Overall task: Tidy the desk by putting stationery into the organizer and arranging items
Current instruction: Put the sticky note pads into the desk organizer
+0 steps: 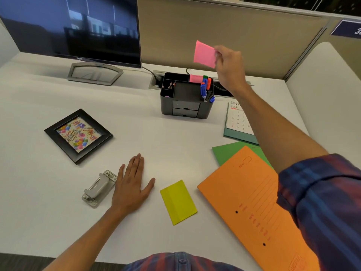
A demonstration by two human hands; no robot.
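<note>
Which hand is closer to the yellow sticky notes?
Left. The left hand lies flat on the desk just beside the yellow sticky notes, not touching. The right hand is raised far behind, above the organizer, holding a pink note.

The white bench [58, 192] is evenly and softly lit from overhead, with only faint shadows cast. Window reflections are seen on the dark monitor [78, 26]. Edges are bowed by wide-angle distortion, and slight motion blur is shown by the raised pink note [204, 54].
</note>
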